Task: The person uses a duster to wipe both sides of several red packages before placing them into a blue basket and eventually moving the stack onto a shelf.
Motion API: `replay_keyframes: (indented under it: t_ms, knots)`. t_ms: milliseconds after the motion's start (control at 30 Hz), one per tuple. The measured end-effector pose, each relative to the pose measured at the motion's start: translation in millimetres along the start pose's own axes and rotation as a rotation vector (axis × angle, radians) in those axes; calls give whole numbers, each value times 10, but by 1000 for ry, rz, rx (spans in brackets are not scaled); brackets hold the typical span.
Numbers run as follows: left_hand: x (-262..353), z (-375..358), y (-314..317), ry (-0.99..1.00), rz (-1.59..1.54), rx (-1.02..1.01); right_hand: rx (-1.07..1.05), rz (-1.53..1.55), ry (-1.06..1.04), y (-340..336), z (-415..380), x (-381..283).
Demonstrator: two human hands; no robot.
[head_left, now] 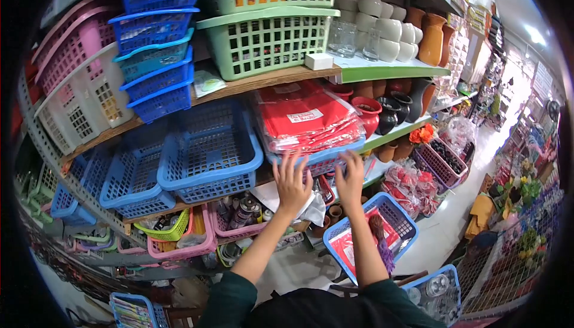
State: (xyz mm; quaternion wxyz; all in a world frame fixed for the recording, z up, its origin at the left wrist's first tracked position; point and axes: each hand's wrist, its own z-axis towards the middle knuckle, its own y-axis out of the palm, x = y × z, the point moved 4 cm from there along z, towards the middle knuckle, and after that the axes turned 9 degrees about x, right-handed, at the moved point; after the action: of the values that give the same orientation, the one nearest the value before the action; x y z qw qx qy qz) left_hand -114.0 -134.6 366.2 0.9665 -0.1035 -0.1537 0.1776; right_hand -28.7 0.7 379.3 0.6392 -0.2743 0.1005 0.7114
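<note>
A stack of red plastic-wrapped packets [314, 117] with a white label on top fills a blue basket [323, 165] on the middle shelf. At the basket's front left corner is my left hand [292, 183], fingers spread and fingertips close to the rim. My right hand [349, 180] is at the front right corner, with thumb and fingers apart. Both hands are open, and neither holds anything. Below my right forearm, a second blue basket [405, 210] contains more red packets and a purple-and-brown bundle.
Several blue baskets [209, 180] line the shelf to the left. Green crates [269, 44] and stacked small blue baskets [158, 62] stand above. White bowls [390, 30], glasses [342, 38] and clay pots [431, 40] are at the right. Pink bins [186, 245] sit lower down.
</note>
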Motion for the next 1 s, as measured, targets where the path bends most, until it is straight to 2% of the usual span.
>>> replay_keyframes:
  t_ms: [67, 133, 167, 200, 267, 400, 500, 600, 733, 767, 833, 867, 933, 1000]
  knots:
    - [199, -272, 82, -17, -88, -106, -84, 170, 67, -101, -354, 12]
    - [340, -548, 211, -97, -274, -159, -204, 138, 215, -236, -699, 20]
    - [413, -685, 248, -88, -306, -228, -205, 76, 104, -329, -836, 49]
    - [490, -815, 300, -79, -336, -285, -257, 66, 207, -374, -1042, 207]
    - [567, -1176, 478, -127, -437, -389, -311, -31, 280, -565, -1323, 428]
    - [704, -1794, 669, -237, -496, -593, -444, -497, 366, -1042, -1965, 1038]
    - [763, -2255, 817, -246, -490, -730, -502, -900, 526, -1488, -2366, 1304]
    - [786, -2689, 984, -248, -479, -879, -495, -1206, 570, -1903, -2772, 1528]
    - [853, -3072, 1166, -201, -490, -1010, -575, -1112, 799, -2262, -2839, 1595]
    - [859, -3184, 1248, -188, -440, -1101, -574, -1122, 816, -2310, -2799, 1566]
    - [823, -3466, 1424, -178, -360, -1278, -441, -1045, 881, -2352, -2695, 1441]
    - [806, -3568, 1511, -172, -369, -1292, -439, -1054, 897, -2375, -2710, 1434]
    - [741, -3783, 1718, -53, -144, -1390, -368, -1053, 862, -2441, -2715, 1416]
    - [694, -3923, 1886, -90, -130, -1460, -355, -1064, 882, -2521, -2743, 1401]
